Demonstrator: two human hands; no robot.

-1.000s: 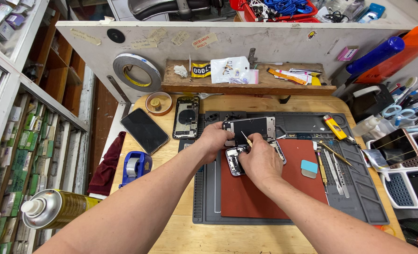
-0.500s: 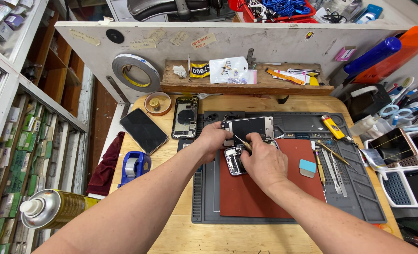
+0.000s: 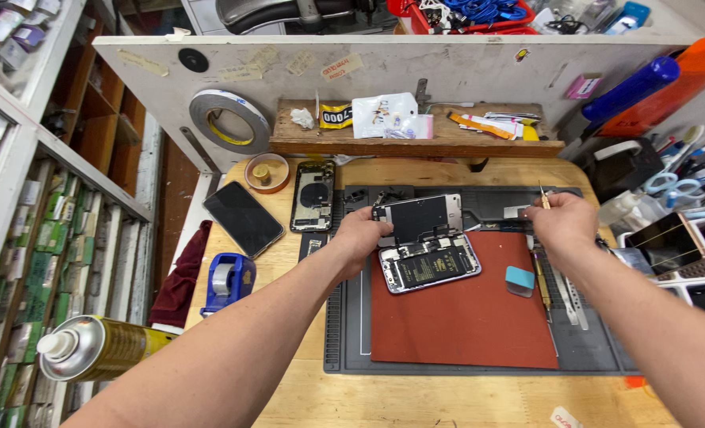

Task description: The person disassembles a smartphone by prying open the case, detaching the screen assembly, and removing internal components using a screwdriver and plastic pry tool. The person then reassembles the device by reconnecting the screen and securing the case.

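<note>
My left hand (image 3: 362, 238) grips the opened phone (image 3: 429, 265) at its left edge, fingers closed on the seam where the lifted screen panel (image 3: 417, 219) meets the body. The phone lies on the red mat (image 3: 463, 325), near its upper left corner, and that mat sits on a dark grey work mat (image 3: 344, 349) on the wooden bench (image 3: 447, 404). The body lies flat with its insides up: a black battery fills the middle, with small metal shields and connectors along the edges. The screen panel stands tilted up from the far edge, its dark back with a silvery frame facing me.

My right hand (image 3: 562, 222) is well off to the right of the phone, above the work mat's tool strip, fingers pinched shut on a thin screwdriver (image 3: 542, 195) whose tip points up. A small light blue block (image 3: 519, 279) rests on the red mat's right edge, just below that hand. Left of the work mat lie a bare phone housing (image 3: 313, 196), a dark phone face down (image 3: 244, 219) and a blue tape dispenser (image 3: 228, 279).
</note>
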